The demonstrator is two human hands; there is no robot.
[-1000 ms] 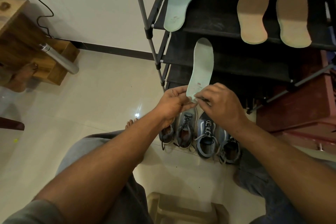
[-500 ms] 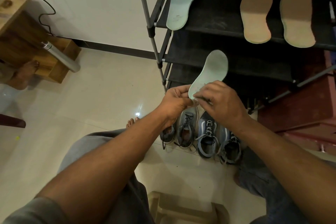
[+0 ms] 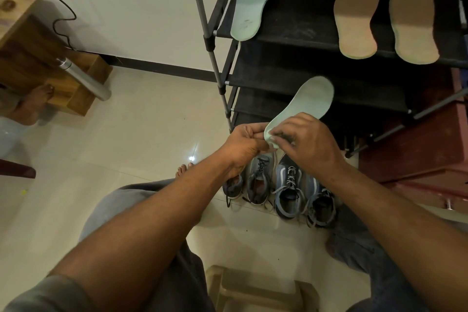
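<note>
While both hands work its heel end, the held insole [image 3: 307,99] sits in the air in front of the lower shelves of the shoe rack [image 3: 291,76], toe end tilted up and right, just above the sneakers. Left hand [image 3: 243,142] pinches the heel edge from the left, fingers curled. Right hand [image 3: 310,142] grips the same end from the right, fingers curled over it. Insoles: four. One is held. A second mint-green insole [image 3: 253,2] lies at the left end of the top shelf. A tan insole [image 3: 357,15] and another tan insole [image 3: 412,20] lie side by side further right on it. Sneakers: four in a row on the floor at the rack's foot, two grey sneakers [image 3: 259,180] left, two blue sneakers [image 3: 288,190] right; the leftmost is partly hidden by the left wrist. One beige plastic stool [image 3: 253,289] shows at the bottom edge.
</note>
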